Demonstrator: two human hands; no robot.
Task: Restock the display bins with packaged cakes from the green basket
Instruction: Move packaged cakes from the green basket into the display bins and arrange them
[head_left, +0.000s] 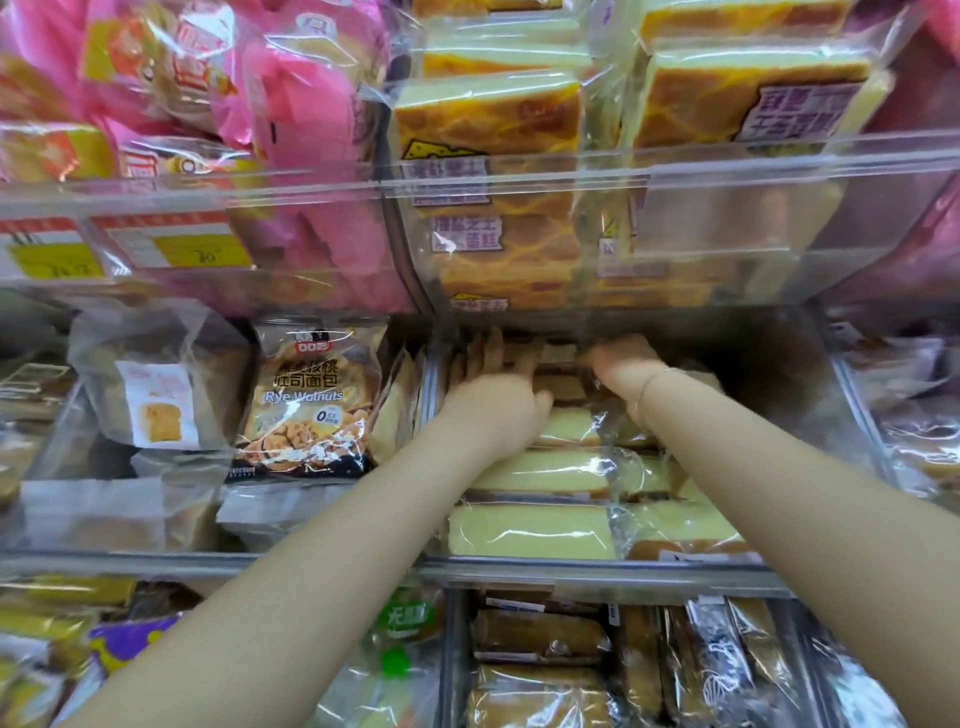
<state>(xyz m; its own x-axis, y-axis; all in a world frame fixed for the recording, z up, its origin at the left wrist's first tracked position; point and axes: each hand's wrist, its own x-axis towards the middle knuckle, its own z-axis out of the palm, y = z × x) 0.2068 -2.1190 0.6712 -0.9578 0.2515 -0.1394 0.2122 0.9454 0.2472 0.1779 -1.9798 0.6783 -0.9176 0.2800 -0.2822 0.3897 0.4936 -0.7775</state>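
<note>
Both hands reached deep into the middle display bin (597, 569). The left hand (493, 395) lay flat, fingers straight, on packaged cakes (550, 382) lying crosswise just beyond its fingertips. The right hand's (623, 364) grip could not be told (fingers hidden); it sat beside them.

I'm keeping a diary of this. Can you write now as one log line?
step: restocking | left hand: flat on cakes | right hand: at bin's back, fingers hidden | basket: unseen
</note>
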